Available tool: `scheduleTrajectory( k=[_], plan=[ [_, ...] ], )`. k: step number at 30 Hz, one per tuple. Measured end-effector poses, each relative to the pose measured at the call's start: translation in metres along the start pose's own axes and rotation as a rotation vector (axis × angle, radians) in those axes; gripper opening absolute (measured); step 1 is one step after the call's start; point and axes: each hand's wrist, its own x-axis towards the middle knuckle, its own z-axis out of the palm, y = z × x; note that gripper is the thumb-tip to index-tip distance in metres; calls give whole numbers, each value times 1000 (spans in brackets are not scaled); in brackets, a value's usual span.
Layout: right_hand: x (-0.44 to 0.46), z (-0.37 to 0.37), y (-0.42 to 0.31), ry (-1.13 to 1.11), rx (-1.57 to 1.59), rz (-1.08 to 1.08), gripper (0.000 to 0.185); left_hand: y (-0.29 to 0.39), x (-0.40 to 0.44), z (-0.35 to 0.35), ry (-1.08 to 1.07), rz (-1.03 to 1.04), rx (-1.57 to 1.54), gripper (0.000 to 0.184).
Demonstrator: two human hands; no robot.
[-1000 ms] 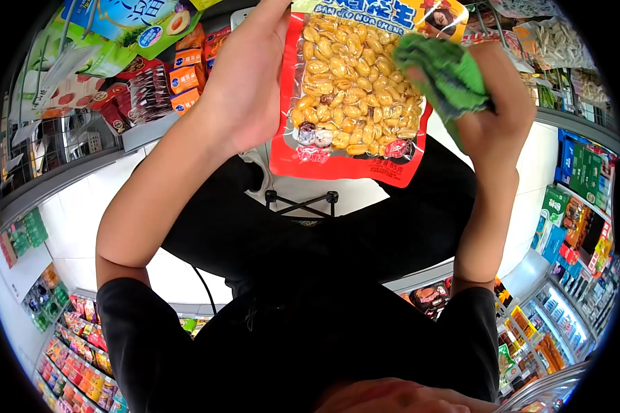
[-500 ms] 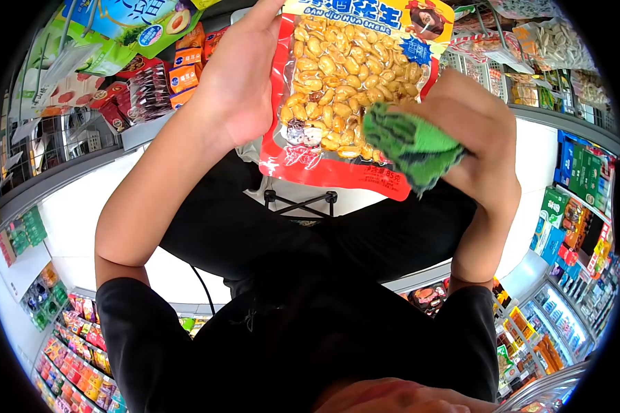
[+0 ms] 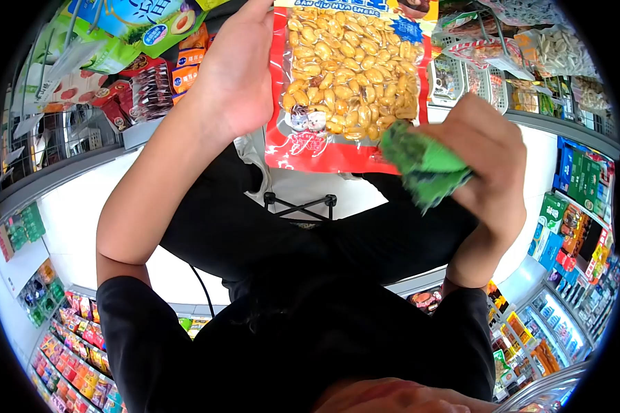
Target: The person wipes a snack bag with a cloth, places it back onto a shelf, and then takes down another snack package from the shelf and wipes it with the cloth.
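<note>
A clear-fronted bag of peanuts [image 3: 355, 79] with a red border hangs upright in front of me at the top of the head view. My left hand [image 3: 244, 76] grips its left edge; the fingertips are out of sight behind the bag and past the frame's top. My right hand [image 3: 486, 155] is closed around a bunched green cloth [image 3: 427, 162]. The cloth overlaps the bag's lower right corner; I cannot tell whether it presses on it.
Shelves with hanging snack packets [image 3: 151, 89] stand at the upper left. White plastic baskets [image 3: 475, 82] and bagged dry goods [image 3: 554, 48] are at the upper right. Below the bag are a black folding frame [image 3: 301, 206] and my black-clad legs. Stocked shelves [image 3: 83, 358] fill the lower left.
The bag has risen slightly and turned more upright. My right hand with the cloth has moved a little right and down, from the bag's front to its lower right corner.
</note>
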Motion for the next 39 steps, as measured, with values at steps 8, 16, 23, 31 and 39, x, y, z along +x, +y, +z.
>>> scheduleTrajectory(
  k=[8, 16, 23, 31, 39],
  plan=[
    [-5, 4, 35, 143, 64, 112, 31, -5, 1, 10, 124, -14, 40, 64],
    [0, 12, 42, 295, 37, 42, 29, -6, -3, 11, 41, 28, 16, 65],
    [-3, 11, 45, 476, -121, 134, 29, -9, -3, 4, 5, -12, 15, 65],
    [-4, 9, 45, 455, -76, 108, 35, -9, -4, 7, -52, 23, 7, 66],
    [-4, 3, 30, 60, 231, 74, 31, -12, -2, 6, -6, 15, -17, 63]
  ],
)
